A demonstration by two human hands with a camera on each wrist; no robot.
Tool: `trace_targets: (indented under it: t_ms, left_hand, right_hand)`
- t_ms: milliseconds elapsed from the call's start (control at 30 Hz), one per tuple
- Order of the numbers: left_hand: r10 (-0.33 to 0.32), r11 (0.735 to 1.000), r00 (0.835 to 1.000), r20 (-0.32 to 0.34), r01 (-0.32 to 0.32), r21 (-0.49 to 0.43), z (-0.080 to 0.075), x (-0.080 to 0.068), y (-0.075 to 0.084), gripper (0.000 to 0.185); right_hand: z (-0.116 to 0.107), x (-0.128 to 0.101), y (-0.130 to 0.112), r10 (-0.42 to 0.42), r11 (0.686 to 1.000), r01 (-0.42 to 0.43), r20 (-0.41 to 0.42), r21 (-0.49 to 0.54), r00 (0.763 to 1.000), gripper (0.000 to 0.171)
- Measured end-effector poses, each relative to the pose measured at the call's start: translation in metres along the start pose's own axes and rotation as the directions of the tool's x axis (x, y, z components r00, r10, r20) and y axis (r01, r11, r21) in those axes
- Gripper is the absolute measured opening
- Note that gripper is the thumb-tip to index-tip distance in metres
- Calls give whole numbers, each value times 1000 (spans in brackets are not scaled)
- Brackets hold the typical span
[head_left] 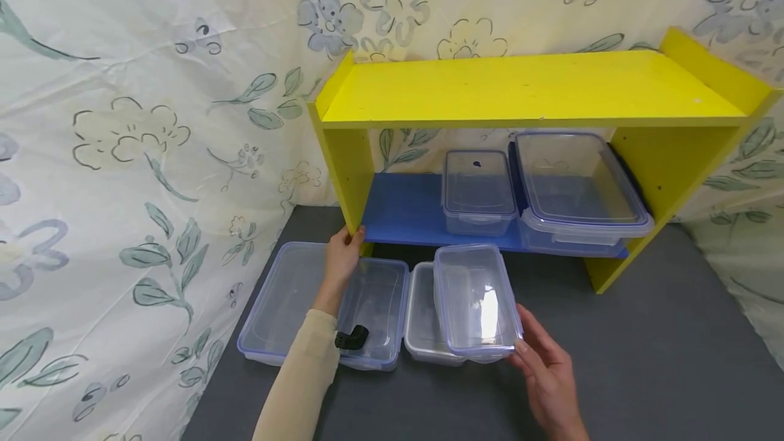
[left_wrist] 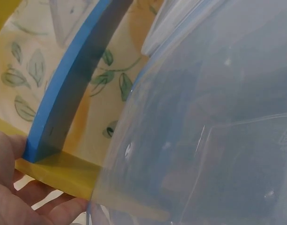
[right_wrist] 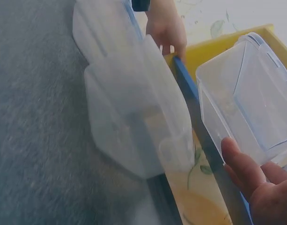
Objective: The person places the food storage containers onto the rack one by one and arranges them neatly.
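My left hand point(head_left: 341, 258) grips the lower front edge of the left side panel point(head_left: 343, 175) of a yellow shelf unit, beside its blue shelf board point(head_left: 401, 213). In the left wrist view the thumb lies near the blue board's end and fingers curl round the yellow panel point(left_wrist: 63, 180). My right hand point(head_left: 546, 376) holds a clear plastic food container point(head_left: 474, 291) by its near right corner, thumb on one side. That container is tilted and partly covers another clear container point(head_left: 422, 322) below it.
Two clear containers, a large one point(head_left: 290, 298) and a smaller one point(head_left: 382, 305), lie at left on the dark table point(head_left: 661, 359). On the blue board stand a small lidded container point(head_left: 478, 186) and larger ones point(head_left: 582, 189). Floral cloth point(head_left: 153, 223) hangs behind and at the sides.
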State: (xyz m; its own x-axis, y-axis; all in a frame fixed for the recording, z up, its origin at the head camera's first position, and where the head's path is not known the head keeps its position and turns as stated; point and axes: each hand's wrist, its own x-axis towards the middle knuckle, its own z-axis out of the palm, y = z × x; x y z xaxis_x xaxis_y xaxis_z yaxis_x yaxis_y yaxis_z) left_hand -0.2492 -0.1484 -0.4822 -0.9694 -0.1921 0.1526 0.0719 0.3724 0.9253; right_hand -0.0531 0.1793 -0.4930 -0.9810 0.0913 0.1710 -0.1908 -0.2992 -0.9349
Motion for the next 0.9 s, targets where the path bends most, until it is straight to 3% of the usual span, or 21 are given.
trace_targets:
  t_ms: [267,900]
  left_hand:
    - [0,1000,1000,-16,1,25,1,-1,1,27]
    - [3,1000,1000,-4,-3,28,0,1,-2,30]
  right_hand:
    - [20,10,4,-114,990,103,112,97,987,47]
    - [61,27,11,-115,979,90,131,182,985,49]
